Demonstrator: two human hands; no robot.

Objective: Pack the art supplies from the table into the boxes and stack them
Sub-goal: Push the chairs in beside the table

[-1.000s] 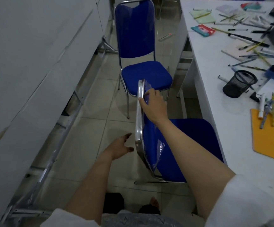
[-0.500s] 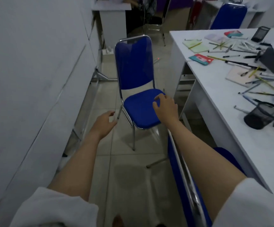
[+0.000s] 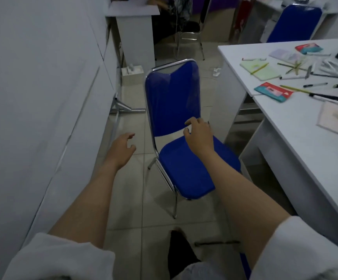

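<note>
Hands both empty, fingers loose: right hand [image 3: 199,136] over blue chair [image 3: 186,158] seat at centre frame, left hand [image 3: 121,148] beside it.

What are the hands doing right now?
Left hand: open, holding nothing.
Right hand: open, holding nothing, over the blue chair.

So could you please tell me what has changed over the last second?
The right hand let go of the near chair's back and now reaches, open, over the far chair. The left hand rose, holding nothing. The supplies on the table lie untouched.
</note>
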